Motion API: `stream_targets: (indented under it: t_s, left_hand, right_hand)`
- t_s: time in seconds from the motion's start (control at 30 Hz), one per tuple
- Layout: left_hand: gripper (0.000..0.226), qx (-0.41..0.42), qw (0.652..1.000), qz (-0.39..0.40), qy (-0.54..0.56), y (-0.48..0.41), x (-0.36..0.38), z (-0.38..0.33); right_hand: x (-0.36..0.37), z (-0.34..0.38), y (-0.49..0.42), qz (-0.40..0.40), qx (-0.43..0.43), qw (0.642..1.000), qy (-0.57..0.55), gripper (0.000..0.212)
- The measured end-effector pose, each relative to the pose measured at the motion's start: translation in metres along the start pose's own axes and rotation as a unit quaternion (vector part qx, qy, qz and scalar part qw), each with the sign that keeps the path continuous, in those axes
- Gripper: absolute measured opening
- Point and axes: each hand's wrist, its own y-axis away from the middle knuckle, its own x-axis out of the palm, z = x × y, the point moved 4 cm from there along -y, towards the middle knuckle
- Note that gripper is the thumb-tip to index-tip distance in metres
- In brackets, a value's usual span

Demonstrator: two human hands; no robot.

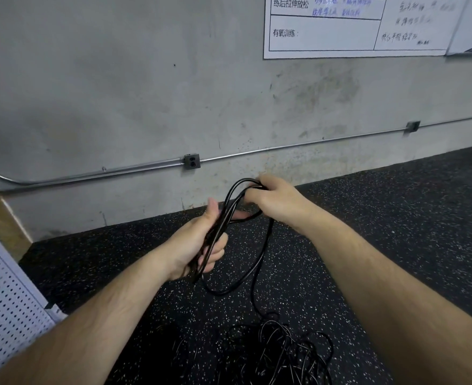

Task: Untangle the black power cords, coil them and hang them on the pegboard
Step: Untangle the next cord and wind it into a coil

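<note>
A black power cord [259,262] is gathered in loops between both hands above the floor. My left hand [201,243] grips the bundle of loops at its lower part. My right hand [273,201] pinches the top of the loops, fingers curled round the strands. One strand hangs down from the loops to a tangled pile of black cords [279,348] on the floor below. The white pegboard [4,304] stands at the left edge, with nothing hanging on the part in view.
The floor is black speckled rubber [395,218]. A grey concrete wall [146,93] carries a metal conduit [90,173] with an outlet box [192,161]. A whiteboard [354,26] hangs at the upper right.
</note>
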Motion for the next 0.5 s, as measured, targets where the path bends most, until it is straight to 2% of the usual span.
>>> stream_targets:
  t_s: [0.1,0.13,0.23,0.3,0.4,0.5]
  left_hand:
    - [0.071,0.011,0.996,-0.022,-0.090,0.003,-0.005,-0.003]
    - [0.065,0.013,0.990,-0.038,-0.135,0.003,-0.007,-0.005]
    - [0.019,0.031,0.979,-0.105,-0.175,0.000,-0.006,-0.015]
    - [0.013,0.047,0.969,-0.145,-0.196,-0.004,-0.006,-0.018]
    - [0.008,0.050,0.980,-0.138,-0.139,-0.009,-0.002,-0.015]
    - [0.023,0.080,0.985,-0.155,0.002,-0.009,-0.004,-0.021]
  right_hand:
    - [-0.001,0.000,0.004,0.000,-0.003,0.999,0.046,0.021]
    - [-0.002,0.001,0.005,0.001,-0.006,0.998,0.057,0.023]
    - [0.002,0.001,0.007,0.037,-0.003,0.998,0.059,0.021]
    - [0.010,0.002,0.007,0.068,-0.016,0.996,0.059,0.020]
    - [0.023,-0.001,0.007,0.113,-0.027,0.992,-0.055,0.020]
    - [0.027,-0.013,0.005,0.163,-0.025,0.959,-0.231,0.011]
